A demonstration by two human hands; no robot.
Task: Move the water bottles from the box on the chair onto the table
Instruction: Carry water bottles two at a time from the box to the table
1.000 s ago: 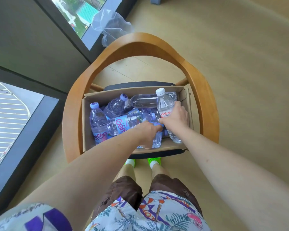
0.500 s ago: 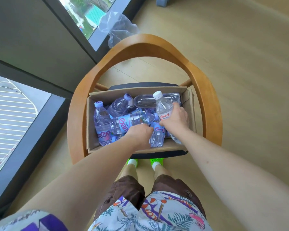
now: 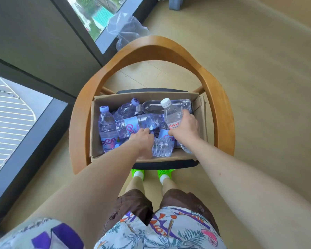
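Here both hands grip clear bottles: left hand a purple-labelled bottle, right hand a white-capped bottle

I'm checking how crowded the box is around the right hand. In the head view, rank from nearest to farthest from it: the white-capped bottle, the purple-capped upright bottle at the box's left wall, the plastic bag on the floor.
1. White-capped bottle: in the right hand's grip.
2. Purple-capped upright bottle: across the box, by its left wall.
3. Plastic bag: on the floor beyond the chair back.
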